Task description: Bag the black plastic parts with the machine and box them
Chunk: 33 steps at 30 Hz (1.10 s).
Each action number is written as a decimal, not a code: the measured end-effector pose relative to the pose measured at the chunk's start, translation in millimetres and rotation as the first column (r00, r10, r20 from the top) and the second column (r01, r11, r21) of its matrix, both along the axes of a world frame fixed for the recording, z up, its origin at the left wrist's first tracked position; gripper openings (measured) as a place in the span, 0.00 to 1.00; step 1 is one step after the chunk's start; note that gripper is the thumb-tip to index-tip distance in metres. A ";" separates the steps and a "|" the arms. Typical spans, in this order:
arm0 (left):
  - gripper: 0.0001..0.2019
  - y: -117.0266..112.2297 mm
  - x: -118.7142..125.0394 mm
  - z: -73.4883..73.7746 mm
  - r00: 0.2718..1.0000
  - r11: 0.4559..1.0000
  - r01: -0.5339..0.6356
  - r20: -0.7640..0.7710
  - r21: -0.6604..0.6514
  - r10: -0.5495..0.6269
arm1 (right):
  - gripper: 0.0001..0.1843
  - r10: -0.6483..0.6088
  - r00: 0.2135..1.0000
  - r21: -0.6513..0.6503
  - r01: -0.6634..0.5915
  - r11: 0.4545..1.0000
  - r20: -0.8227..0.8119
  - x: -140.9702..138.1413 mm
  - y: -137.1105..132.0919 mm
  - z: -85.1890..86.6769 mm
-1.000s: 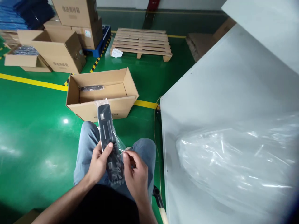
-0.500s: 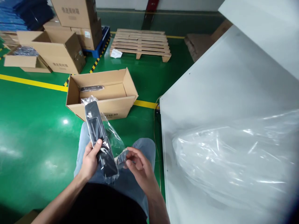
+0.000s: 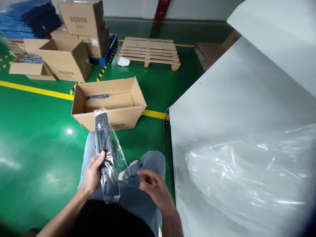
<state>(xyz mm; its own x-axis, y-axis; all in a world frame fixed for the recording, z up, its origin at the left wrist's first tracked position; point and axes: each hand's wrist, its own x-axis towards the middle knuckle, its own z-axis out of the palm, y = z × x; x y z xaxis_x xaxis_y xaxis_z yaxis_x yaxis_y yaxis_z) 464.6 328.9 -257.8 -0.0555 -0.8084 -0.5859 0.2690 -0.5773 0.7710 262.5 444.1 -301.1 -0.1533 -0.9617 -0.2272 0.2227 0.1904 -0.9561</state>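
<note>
My left hand (image 3: pixel 94 171) is closed around a long dark plastic panel (image 3: pixel 103 136) with recesses and a small cutout, my thumb across its face. A clear plastic bag (image 3: pixel 118 151) wraps the panel, and its loose part hangs off to the right. Over my right thigh, my right hand (image 3: pixel 153 186) is apart from the bag, fingers loosely bent and parted, with nothing visible in them. Beyond the panel's far end stands an open cardboard box (image 3: pixel 118 117). Inside that box, a similar dark wrapped part (image 3: pixel 98 97) lies along the far left.
At my right rises a large pale grey surface (image 3: pixel 209 108) with clear plastic sheeting (image 3: pixel 242 171) on it. A wooden pallet (image 3: pixel 149 51) lies on the green floor ahead. Several cartons (image 3: pixel 65 62) and a blue stack (image 3: pixel 29 19) stand at the back left.
My right hand has let go of the bag's loose edge and moved a little right and down. The panel in my left hand has turned more upright and closer to me.
</note>
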 end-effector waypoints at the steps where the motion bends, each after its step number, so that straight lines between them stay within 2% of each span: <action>1: 0.34 1.7 1.7 -1.2 0.999 0.999 0.018 0.033 -0.026 -0.017 | 0.22 -0.097 0.992 -0.030 0.094 0.995 -0.085 0.2 -2.9 2.0; 4: 0.29 12.8 4.4 -1.5 0.981 0.977 0.189 0.071 -0.102 -0.182 | 0.27 -0.324 0.895 -0.143 0.293 0.945 -0.307 12.6 -19.1 19.6; 6: 0.24 24.0 4.3 0.5 0.930 0.923 0.365 0.083 -0.123 -0.357 | 0.28 -0.424 0.814 -0.217 0.366 0.905 -0.396 23.8 -34.4 35.3; 9: 0.22 40.6 5.6 2.0 0.851 0.847 0.521 0.138 -0.103 -0.506 | 0.18 -0.541 0.744 -0.281 0.463 0.841 -0.392 30.2 -53.4 50.9; 11: 0.23 48.8 8.8 0.5 0.850 0.858 0.510 0.190 -0.059 -0.492 | 0.14 -0.569 0.741 -0.252 0.510 0.822 -0.356 27.6 -58.4 52.1; 14: 0.26 54.3 15.8 -2.2 0.884 0.907 0.421 0.211 0.030 -0.417 | 0.15 -0.622 0.749 -0.106 0.616 0.780 -0.230 22.8 -57.3 43.2; 16: 0.29 52.8 20.3 -2.9 0.913 0.920 0.376 0.124 0.115 -0.388 | 0.16 -0.651 0.755 0.024 0.654 0.756 -0.078 22.7 -55.2 35.0; 18: 0.31 47.7 23.6 -3.5 0.920 0.901 0.385 -0.011 0.198 -0.391 | 0.14 -0.651 0.755 0.111 0.642 0.758 0.077 24.7 -53.3 28.7; 21: 0.30 38.3 26.1 -7.0 0.897 0.866 0.442 -0.137 0.233 -0.420 | 0.13 -0.642 0.741 0.135 0.628 0.766 0.195 26.7 -50.1 25.1; 23: 0.29 34.0 27.1 -11.0 0.886 0.857 0.463 -0.150 0.224 -0.439 | 0.16 -0.646 0.743 0.104 0.639 0.762 0.175 24.2 -48.0 26.3; 27: 0.31 32.0 30.2 -17.4 0.854 0.826 0.520 -0.133 0.217 -0.503 | 0.28 -0.620 0.784 0.002 0.620 0.785 0.026 11.9 -48.3 33.9; 30: 0.30 34.5 32.8 -17.0 0.816 0.794 0.578 -0.117 0.190 -0.566 | 0.23 -0.627 0.773 -0.025 0.628 0.778 -0.097 3.7 -51.8 38.9; 33: 0.28 39.4 35.6 -15.3 0.839 0.816 0.542 -0.079 0.199 -0.538 | 0.24 -0.660 0.736 -0.020 0.665 0.747 -0.153 0.8 -54.2 38.9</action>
<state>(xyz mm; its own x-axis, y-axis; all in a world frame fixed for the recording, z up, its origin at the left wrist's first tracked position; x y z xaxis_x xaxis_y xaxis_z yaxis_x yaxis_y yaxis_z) 500.2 368.3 -273.1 -0.4602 -0.5074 -0.7285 -0.1203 -0.7774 0.6174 263.4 389.8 -262.2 -0.7812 -0.5971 -0.1821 0.1688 0.0787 -0.9825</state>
